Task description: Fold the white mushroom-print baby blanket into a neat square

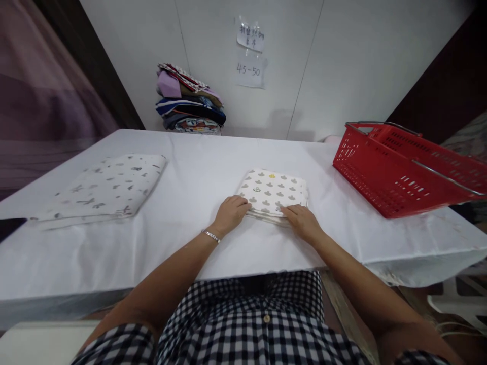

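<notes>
A folded white cloth (269,190) printed with grey duck-like shapes, one of them yellow, lies flat on the table in front of me. Its layers show along the near edge. My left hand (231,215) grips the near left corner, with the thumb on top. At the near right edge, my right hand (302,221) holds the cloth with its fingers closed over the border. The undersides of both hands are hidden. Farther left lies a larger folded white cloth (114,185) with a scattered grey print, apart from both hands.
The table (198,162) has a white cover. A red plastic basket (395,172) with metal handles stands on its right side. Behind the far edge is a stack of folded fabrics (190,104) against the wall. A dark flat object (11,228) sits at the left edge.
</notes>
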{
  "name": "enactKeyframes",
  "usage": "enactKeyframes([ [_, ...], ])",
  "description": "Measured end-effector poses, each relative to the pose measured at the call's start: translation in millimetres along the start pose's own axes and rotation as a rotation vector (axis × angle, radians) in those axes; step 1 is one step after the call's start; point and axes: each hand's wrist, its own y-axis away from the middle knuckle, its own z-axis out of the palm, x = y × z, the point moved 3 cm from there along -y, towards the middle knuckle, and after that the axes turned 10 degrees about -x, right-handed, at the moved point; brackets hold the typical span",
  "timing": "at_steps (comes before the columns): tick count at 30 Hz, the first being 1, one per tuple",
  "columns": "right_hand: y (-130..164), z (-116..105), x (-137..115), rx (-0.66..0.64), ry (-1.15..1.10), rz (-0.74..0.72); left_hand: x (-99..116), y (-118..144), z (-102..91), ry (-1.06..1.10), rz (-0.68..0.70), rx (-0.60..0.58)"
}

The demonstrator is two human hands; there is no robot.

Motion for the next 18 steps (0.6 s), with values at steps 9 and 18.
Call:
enactKeyframes([
  [9,9.3,-2.6,7.0,0.108,0.013,-0.04,-0.3,-1.0,7.2,0.028,0.033,0.002],
  [18,9.9,19.2,-2.4,0.003,-0.1,-0.009,2.9,-3.8,2.7,0.067,0.011,-0.011],
])
